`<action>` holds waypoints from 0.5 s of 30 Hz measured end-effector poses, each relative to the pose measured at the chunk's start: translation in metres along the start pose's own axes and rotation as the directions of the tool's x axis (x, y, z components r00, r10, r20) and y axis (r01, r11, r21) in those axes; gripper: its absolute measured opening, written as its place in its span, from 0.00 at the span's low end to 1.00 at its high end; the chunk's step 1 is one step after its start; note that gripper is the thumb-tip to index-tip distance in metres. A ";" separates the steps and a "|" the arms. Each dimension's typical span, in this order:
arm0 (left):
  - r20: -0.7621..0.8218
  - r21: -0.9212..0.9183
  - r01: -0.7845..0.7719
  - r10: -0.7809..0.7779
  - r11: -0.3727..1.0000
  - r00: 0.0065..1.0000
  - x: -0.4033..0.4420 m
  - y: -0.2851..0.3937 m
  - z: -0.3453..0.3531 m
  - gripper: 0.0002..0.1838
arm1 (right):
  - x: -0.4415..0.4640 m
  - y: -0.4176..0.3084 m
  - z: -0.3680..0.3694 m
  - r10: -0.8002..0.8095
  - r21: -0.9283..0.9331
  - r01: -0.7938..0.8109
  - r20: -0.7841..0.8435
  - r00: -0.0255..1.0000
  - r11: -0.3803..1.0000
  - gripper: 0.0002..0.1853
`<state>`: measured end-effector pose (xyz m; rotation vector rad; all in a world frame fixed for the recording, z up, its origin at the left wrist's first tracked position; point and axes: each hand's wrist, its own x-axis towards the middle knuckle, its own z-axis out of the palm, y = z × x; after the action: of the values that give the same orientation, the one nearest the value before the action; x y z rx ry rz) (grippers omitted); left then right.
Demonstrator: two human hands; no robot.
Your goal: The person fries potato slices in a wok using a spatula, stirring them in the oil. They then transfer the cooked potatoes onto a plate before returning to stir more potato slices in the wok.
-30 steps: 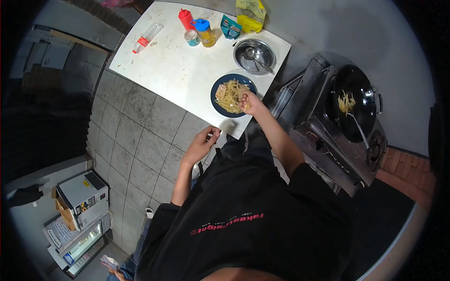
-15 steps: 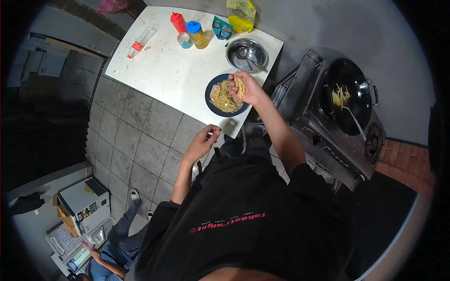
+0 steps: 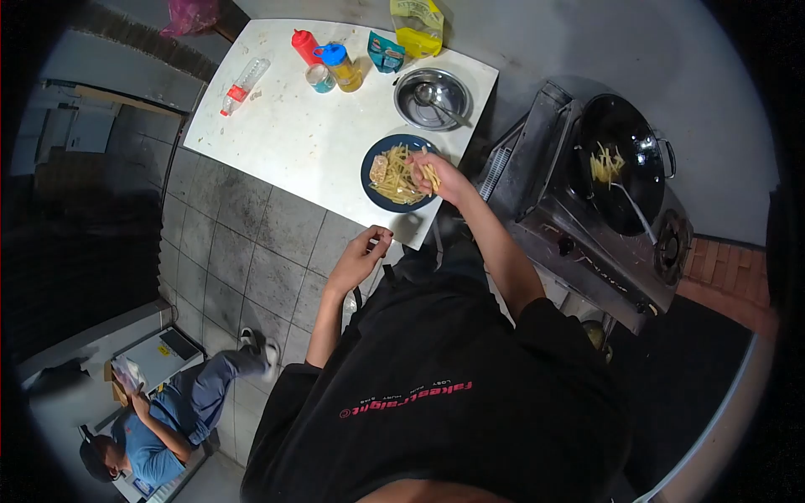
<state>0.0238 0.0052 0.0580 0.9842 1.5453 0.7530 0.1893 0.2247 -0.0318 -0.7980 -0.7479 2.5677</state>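
Note:
My right hand (image 3: 438,178) is over the right side of a dark blue plate (image 3: 369,189), its fingers closed around some pale potato strips (image 3: 430,176). More potato strips (image 3: 400,191) are heaped on the plate, with a browned, pinkish piece of food (image 3: 380,170) at the left of the heap. My left hand (image 3: 362,260) is at the table's front edge, below the plate. Its fingers are curled in and nothing shows in them. Close behind the plate stands a steel bowl (image 3: 402,114) with a ladle (image 3: 429,97) in it.
A black wok (image 3: 625,126) with potato strips and a metal utensil sits on the stove (image 3: 553,220) at right. On the white table (image 3: 277,138) are a plastic bottle (image 3: 246,84), a red squeeze bottle (image 3: 305,46), a blue-lidded bottle (image 3: 344,69) and pouches (image 3: 417,29). A person (image 3: 155,436) is at lower left.
My right hand has come down slightly toward the near side of the plate, still holding potato strips. My left hand has hardly moved. The person at lower left has shifted posture and legs.

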 end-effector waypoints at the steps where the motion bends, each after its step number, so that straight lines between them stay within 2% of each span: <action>1: 0.011 0.007 0.013 -0.013 1.000 1.000 0.002 0.001 0.000 0.18 | -0.005 -0.003 0.003 -0.027 -0.106 0.028 0.013 1.000 0.994 0.15; 7: 0.093 0.048 0.006 -0.011 0.999 0.996 0.013 0.004 0.000 0.18 | -0.028 -0.019 0.017 -0.049 -0.232 0.049 0.004 0.999 0.971 0.20; 11: 0.093 0.063 -0.010 0.004 0.998 0.996 0.019 0.010 0.002 0.18 | -0.034 -0.028 0.021 -0.102 -0.200 0.095 -0.024 0.994 0.975 0.22; 15: 0.122 0.051 -0.001 -0.005 0.999 0.993 0.026 0.009 0.003 0.18 | -0.035 -0.033 0.017 -0.121 -0.186 0.115 -0.019 0.993 0.976 0.18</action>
<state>0.0271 0.0326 0.0533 1.0465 1.4654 0.6431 0.2114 0.2283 0.0137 -0.8198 -1.0041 2.4011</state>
